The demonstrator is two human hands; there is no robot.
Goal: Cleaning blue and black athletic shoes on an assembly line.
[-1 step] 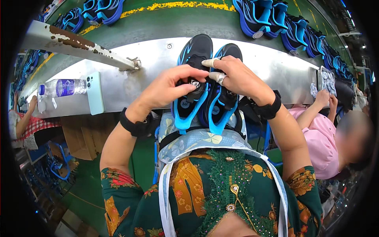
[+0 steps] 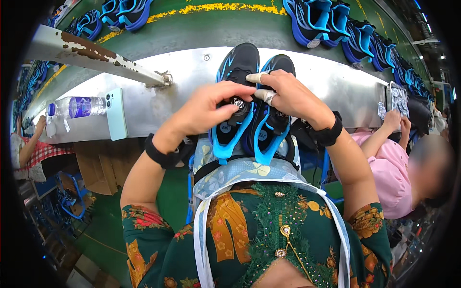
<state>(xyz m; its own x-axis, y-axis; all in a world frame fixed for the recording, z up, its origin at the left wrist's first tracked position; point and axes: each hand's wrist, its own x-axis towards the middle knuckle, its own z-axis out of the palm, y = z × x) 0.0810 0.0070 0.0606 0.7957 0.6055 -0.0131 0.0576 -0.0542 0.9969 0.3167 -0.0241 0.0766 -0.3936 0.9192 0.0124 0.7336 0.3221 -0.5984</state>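
two black-and-blue shoes (image 2: pixel 249 110) lie side by side on the smooth metal surface (image 2: pixel 192 77); left hand (image 2: pixel 209 110) fingers pinch a round dial (image 2: pixel 237 102), right hand (image 2: pixel 288 96) fingers grip the right shoe's upper.

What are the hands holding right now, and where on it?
The left hand pinches the left shoe's dial; the right hand grips the right shoe at its tongue.
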